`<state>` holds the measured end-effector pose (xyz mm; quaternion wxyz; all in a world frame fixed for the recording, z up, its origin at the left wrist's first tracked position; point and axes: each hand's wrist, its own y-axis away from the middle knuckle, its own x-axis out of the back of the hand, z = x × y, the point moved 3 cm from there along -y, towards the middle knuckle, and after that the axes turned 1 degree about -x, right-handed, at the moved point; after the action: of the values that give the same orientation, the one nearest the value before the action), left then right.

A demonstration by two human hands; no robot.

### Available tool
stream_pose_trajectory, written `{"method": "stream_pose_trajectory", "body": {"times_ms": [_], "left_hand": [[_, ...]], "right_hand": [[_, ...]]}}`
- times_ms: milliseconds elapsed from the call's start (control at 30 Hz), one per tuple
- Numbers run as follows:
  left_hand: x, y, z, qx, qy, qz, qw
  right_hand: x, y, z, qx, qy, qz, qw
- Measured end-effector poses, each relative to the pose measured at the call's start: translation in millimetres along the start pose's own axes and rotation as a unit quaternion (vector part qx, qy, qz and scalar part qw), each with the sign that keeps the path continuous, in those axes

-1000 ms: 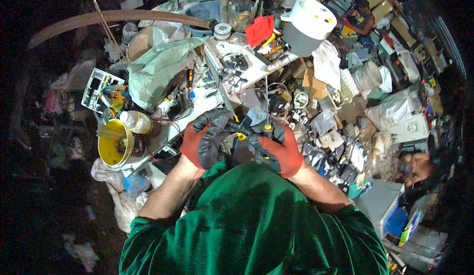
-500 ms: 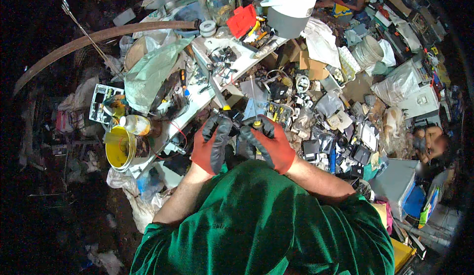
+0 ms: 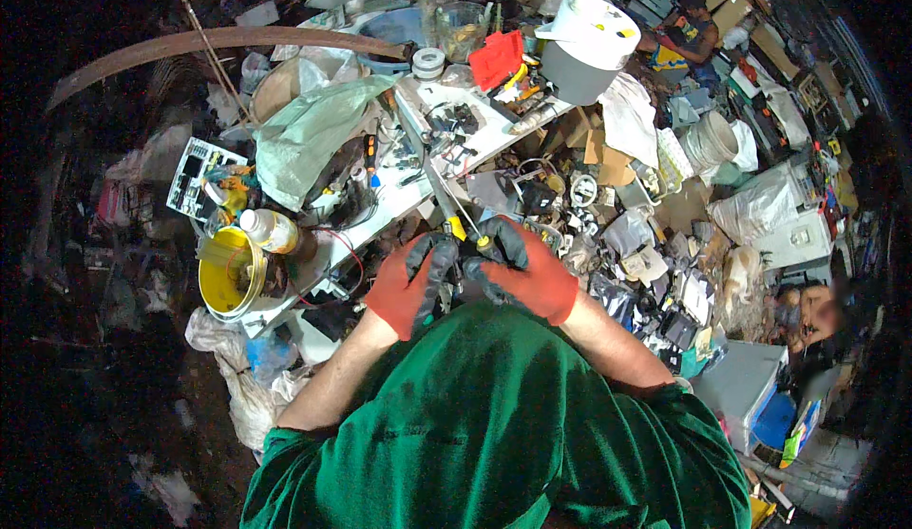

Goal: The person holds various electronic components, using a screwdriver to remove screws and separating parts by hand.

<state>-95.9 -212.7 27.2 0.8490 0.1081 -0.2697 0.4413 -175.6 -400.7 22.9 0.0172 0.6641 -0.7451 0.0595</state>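
My right hand, in a red glove with dark fingers, is closed around a screwdriver. Its yellow collar shows above the fingers, and the thin shaft slants away to the far left. My left hand, gloved the same way, is closed close beside it; a small dark piece seems to be at its fingertips, too hidden to name. Just beyond the hands is the yellow end of a long grey strip that reaches back across the white table.
On the table's left are a yellow-lined bucket, a white bottle and a green-tinted sheet. A white-and-grey container and red case stand far back. Scrap electronics heap up at right; another person sits far right.
The view has shifted, so the surroundings appear further right and slightly lower. The screwdriver's shaft now tilts to the left where it was nearly straight. Both hands stay close together.
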Motion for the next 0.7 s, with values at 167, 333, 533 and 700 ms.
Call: {"method": "stream_pose_trajectory", "body": {"times_ms": [167, 333, 533, 700], "left_hand": [[-14, 0, -49, 0.031, 0.03, -0.01, 0.999], [-15, 6, -28, -0.107, -0.075, 0.114, 0.985], [-6, 4, -32, -0.102, 0.018, 0.075, 0.992], [-10, 5, -49, -0.034, 0.048, 0.095, 0.994]], "right_hand": [[-24, -6, -15, 0.0, 0.122, 0.008, 0.993], [-32, -12, 15, -0.012, -0.033, 0.017, 0.999], [-27, -18, 44, -0.01, 0.138, -0.049, 0.989], [-45, -27, 12, 0.01, 0.266, -0.069, 0.961]]}}
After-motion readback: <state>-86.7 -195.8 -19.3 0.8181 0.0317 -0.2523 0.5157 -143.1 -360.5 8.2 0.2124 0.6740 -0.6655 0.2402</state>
